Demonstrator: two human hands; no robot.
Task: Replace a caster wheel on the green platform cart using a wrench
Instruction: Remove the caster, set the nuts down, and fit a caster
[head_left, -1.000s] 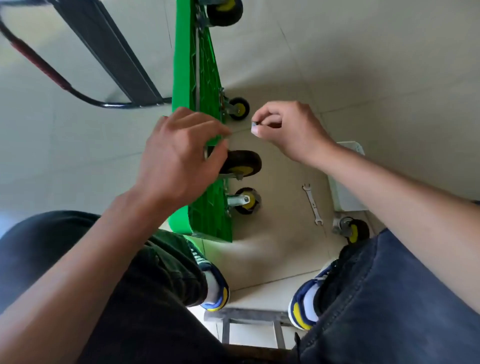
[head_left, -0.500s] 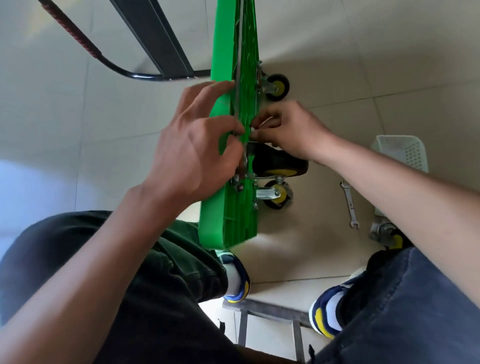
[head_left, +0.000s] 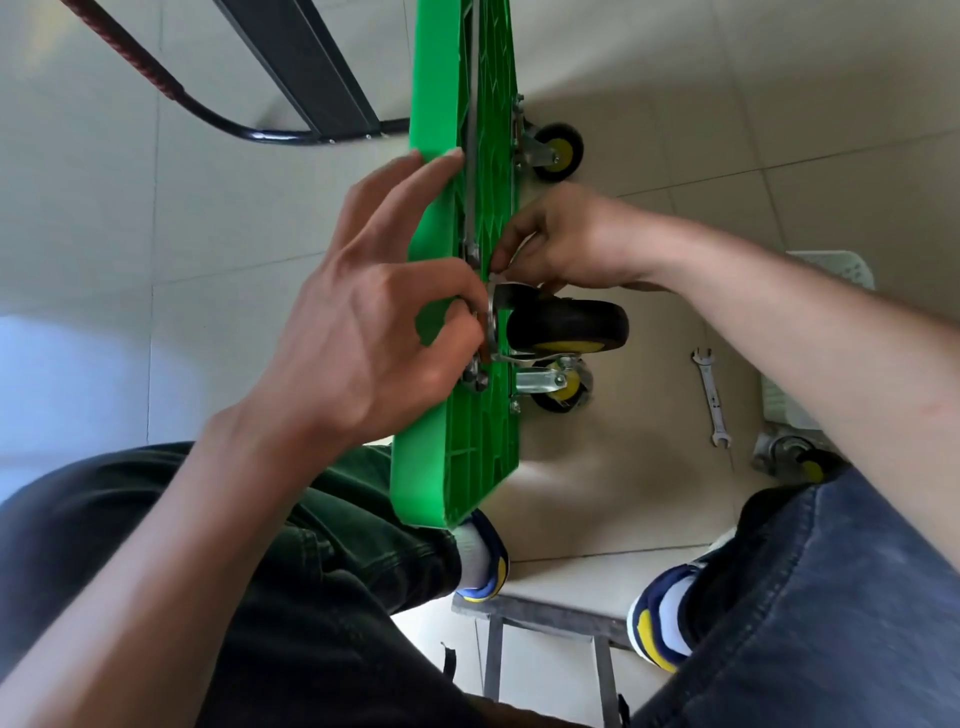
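**Both hands at the caster mount of the upended cart**

The cart handle (head_left: 223, 117), black with a dark red grip, runs off the upper left corner. The left hand (head_left: 363, 332) covers the near face of the green platform cart (head_left: 457, 467), which stands on edge between the person's knees; its thumb and forefinger pinch at the caster's metal plate, other fingers spread up the deck. What they hold is hidden, perhaps a bolt head. The caster wheel (head_left: 569, 325), black with a yellow hub, juts right from the ribbed underside. The right hand (head_left: 571, 244) sits just above it, fingertips pinched at the mount; any small part there is too small to tell. Two mounted casters flank the spot. Bare tile lies open to the right, where the wrench (head_left: 710, 397) rests flat, well apart. Beyond it a white basket (head_left: 831, 265) and a loose caster (head_left: 795, 460) are partly cut off by the right arm and knee.
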